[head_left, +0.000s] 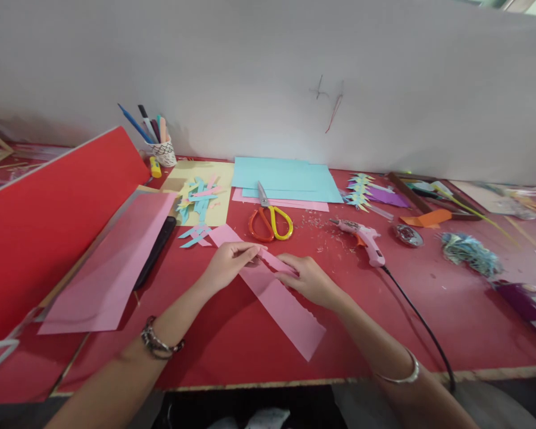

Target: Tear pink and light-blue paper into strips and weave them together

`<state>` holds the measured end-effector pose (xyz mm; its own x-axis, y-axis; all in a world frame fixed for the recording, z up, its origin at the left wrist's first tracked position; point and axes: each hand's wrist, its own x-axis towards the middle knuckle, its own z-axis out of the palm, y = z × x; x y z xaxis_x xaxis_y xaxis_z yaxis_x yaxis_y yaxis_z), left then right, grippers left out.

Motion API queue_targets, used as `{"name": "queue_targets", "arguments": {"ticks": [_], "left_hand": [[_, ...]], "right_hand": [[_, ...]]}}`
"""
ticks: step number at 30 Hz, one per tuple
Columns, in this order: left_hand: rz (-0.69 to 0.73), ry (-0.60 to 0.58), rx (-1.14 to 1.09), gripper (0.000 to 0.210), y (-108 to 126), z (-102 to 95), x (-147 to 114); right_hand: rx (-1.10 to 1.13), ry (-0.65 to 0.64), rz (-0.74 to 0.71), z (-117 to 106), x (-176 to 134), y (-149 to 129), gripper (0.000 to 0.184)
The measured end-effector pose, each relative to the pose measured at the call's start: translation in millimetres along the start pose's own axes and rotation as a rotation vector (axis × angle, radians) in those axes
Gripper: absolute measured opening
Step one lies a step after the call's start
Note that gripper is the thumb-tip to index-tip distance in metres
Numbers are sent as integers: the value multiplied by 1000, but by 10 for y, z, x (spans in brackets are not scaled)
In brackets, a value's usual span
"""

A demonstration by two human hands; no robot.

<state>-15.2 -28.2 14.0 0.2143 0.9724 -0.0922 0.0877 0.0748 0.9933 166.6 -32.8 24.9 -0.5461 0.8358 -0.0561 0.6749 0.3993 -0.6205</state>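
Apparently shaping: your left hand (226,263) and right hand (311,280) pinch a strip (277,262) over a sheet (291,310); the next move likely calls for even pressure.

Your left forearm (184,312) comes in from eight o'clock and slants toward one, your left hand (229,263) bent over with thumb and forefinger in a close pinch aimed at about two. Your right forearm (365,328) enters from between four and five o'clock, angled toward ten; your right hand (311,280) pinches too, its fingertips near your left ones but apart.
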Motion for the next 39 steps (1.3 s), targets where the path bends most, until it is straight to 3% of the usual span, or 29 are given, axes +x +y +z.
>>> {"name": "queue_targets", "arguments": {"ticks": [4, 8, 12, 19, 28, 39], "left_hand": [[-9, 69, -13, 40, 4, -67, 34], [-8, 144, -35, 40, 28, -133, 55], [-5, 167, -51, 38, 43, -181, 63], [3, 156, -74, 39, -7, -222, 85], [26, 166, -88, 39, 22, -230, 72], [32, 231, -71, 38, 14, -286, 85]], "right_hand": [[16, 9, 10, -26, -9, 30, 30], [10, 8, -21, -49, -10, 50, 23], [24, 19, -34, -75, -16, 45, 29], [421, -6, 142, -95, -21, 41, 30], [740, 261, 230, -106, 59, 158, 23], [706, 374, 237, -125, 54, 116, 27]]}}
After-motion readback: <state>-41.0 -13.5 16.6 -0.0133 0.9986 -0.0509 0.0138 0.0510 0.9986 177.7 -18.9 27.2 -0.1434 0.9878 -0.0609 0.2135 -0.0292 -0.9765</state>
